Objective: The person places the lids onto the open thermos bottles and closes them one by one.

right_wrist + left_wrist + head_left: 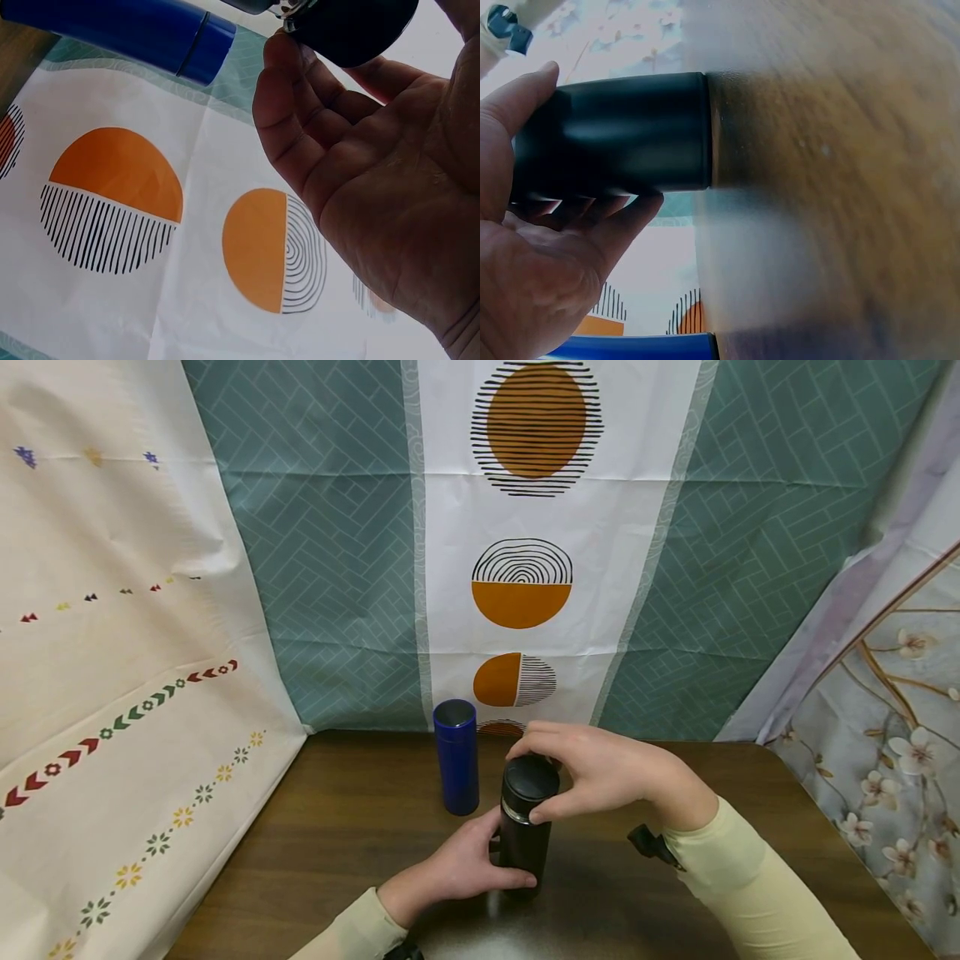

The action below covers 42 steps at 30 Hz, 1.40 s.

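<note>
A black thermos flask (527,847) stands upright on the table, its base at the wood in the left wrist view. My left hand (467,862) grips the flask's body from the left, thumb across the near side and fingers behind. From the right, my right hand (600,770) holds the black lid (531,778) between thumb and fingers. Just under the lid a silver band shows; whether the lid is loose I cannot tell. In the right wrist view, curled fingers touch the lid (352,30).
Behind and left of the black flask stands a blue cylindrical flask (457,768), upright. The brown wooden table (352,810) meets a patterned cloth (337,568) at the back, with a cream cloth (135,710) on the left and a floral cloth (892,752) on the right.
</note>
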### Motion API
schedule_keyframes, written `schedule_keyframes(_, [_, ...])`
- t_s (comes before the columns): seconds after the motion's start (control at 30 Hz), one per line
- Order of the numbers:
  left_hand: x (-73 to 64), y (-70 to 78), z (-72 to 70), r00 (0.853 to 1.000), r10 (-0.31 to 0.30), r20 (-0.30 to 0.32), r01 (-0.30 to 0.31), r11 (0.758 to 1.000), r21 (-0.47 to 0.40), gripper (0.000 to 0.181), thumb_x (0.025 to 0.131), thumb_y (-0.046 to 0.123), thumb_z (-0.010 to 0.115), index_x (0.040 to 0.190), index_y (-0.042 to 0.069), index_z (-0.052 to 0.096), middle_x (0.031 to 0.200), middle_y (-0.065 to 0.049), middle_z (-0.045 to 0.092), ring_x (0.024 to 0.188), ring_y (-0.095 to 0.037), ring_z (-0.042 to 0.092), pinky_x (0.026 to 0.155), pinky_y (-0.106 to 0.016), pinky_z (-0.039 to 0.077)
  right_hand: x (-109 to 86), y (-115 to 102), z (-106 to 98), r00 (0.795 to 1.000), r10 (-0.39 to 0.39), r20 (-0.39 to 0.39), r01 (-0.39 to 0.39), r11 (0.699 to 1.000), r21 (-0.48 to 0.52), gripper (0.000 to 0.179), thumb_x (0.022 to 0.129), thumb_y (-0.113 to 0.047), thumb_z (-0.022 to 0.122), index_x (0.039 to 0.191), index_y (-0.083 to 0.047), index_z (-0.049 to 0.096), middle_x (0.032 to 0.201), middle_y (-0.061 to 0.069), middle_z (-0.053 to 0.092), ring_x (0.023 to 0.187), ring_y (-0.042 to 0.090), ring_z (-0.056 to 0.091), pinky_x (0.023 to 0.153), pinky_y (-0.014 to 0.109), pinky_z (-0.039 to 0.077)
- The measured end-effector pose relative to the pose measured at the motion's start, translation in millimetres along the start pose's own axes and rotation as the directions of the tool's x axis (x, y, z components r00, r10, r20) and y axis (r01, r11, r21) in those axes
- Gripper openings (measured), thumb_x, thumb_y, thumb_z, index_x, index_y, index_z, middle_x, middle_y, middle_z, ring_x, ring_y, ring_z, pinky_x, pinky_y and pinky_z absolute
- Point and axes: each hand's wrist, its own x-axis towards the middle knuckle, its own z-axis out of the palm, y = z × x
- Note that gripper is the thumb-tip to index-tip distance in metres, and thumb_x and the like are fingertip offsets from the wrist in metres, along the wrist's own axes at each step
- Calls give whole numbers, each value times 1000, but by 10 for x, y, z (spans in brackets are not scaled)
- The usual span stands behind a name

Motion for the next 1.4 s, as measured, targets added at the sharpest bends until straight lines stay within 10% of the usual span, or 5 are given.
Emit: schedule_keyframes(1.4, [-7,-13,-2,1000,19,3,-19,1000,20,82,91,34,96,160,33,50,143,11,69,128,-10,68,112,-39,54,-82,59,155,999,13,-35,-12,999,30,66,95,-59,86,148,-27,62,130,-16,61,110,6,64,97,36,58])
